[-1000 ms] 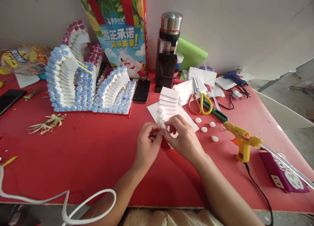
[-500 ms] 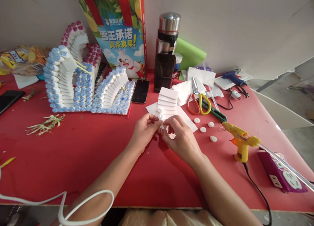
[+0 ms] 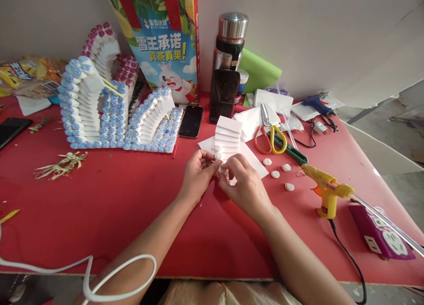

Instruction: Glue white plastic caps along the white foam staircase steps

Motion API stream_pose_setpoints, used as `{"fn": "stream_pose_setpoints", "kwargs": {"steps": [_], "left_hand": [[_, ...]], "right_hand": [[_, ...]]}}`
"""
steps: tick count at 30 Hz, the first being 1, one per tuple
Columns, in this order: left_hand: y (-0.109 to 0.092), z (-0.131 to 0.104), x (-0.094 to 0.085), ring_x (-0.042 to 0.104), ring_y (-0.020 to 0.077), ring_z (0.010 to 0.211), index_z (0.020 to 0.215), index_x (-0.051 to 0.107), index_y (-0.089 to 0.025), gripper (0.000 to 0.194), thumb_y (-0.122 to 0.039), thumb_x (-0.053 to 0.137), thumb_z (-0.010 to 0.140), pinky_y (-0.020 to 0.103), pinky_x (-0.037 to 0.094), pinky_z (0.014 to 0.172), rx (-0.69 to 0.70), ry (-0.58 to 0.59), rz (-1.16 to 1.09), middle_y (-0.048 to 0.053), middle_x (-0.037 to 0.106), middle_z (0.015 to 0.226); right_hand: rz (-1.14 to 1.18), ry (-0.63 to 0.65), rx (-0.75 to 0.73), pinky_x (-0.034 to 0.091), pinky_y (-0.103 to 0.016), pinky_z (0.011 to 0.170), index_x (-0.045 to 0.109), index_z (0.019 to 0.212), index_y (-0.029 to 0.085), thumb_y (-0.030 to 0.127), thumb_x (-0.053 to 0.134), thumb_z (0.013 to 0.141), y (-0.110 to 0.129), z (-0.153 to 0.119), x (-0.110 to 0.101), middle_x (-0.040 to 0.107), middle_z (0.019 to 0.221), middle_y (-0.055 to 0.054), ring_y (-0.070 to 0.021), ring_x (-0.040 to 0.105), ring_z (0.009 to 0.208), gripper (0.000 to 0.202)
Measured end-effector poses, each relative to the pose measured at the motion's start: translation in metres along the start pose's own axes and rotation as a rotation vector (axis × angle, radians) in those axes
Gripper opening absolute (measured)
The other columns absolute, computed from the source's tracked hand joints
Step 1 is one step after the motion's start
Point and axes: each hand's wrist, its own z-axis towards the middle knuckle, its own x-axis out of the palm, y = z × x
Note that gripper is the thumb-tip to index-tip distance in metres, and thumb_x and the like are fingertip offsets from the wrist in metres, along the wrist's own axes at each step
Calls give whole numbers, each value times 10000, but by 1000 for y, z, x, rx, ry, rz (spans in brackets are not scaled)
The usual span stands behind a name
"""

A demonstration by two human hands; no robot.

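Note:
In the head view, a white stepped paper piece stands on a white sheet at the middle of the table. Small white rosettes run down its left edge. My left hand is closed at the lower left of this piece, thumb and fingers pinching its edge. Close against it, my right hand is bent in a pinch over a white rosette, mostly hidden by the fingers. Several loose white rosettes lie to the right of my right hand.
A yellow glue gun rests at right beside a purple power strip. Scissors and a green cutter lie behind the rosettes. Blue-and-white paper models, a phone and a steel flask stand at the back.
The whole view has shifted very slightly. Both hands stay together at the left edge of the white paper piece, with hardly any finger movement.

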Motion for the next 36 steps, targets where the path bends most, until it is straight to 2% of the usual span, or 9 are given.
{"fn": "stream_pose_setpoints", "kwargs": {"steps": [7, 16, 26, 36], "left_hand": [[4, 3, -3, 629, 127, 772, 880, 558, -183, 288, -298, 798, 772, 245, 493, 727, 9, 13, 13, -7, 652, 838], [3, 3, -2, 626, 125, 724, 887, 555, -181, 359, -321, 843, 724, 260, 516, 694, -27, 21, -1, -4, 663, 846], [3, 4, -3, 619, 130, 749, 858, 558, -180, 333, -317, 833, 729, 247, 491, 692, -22, 5, 23, -4, 656, 825], [4, 4, -3, 614, 130, 752, 844, 552, -179, 304, -297, 815, 748, 247, 478, 700, -9, 12, 27, -7, 646, 817]], "right_hand": [[10, -11, 8, 459, -276, 642, 524, 913, 204, 110, 542, 873, -1, -2, 1, 527, 898, -29, -140, 521, 686, 103], [177, -90, 142, 484, -259, 669, 560, 900, 213, 140, 639, 840, -2, -3, -2, 560, 867, 6, -114, 568, 686, 123], [79, -67, 86, 452, -250, 612, 549, 896, 206, 166, 584, 879, 0, -3, 0, 551, 873, -17, -121, 553, 674, 55], [1, -56, 107, 438, -263, 592, 541, 910, 211, 198, 559, 919, 4, -6, 3, 556, 876, -24, -124, 534, 635, 23]]}}
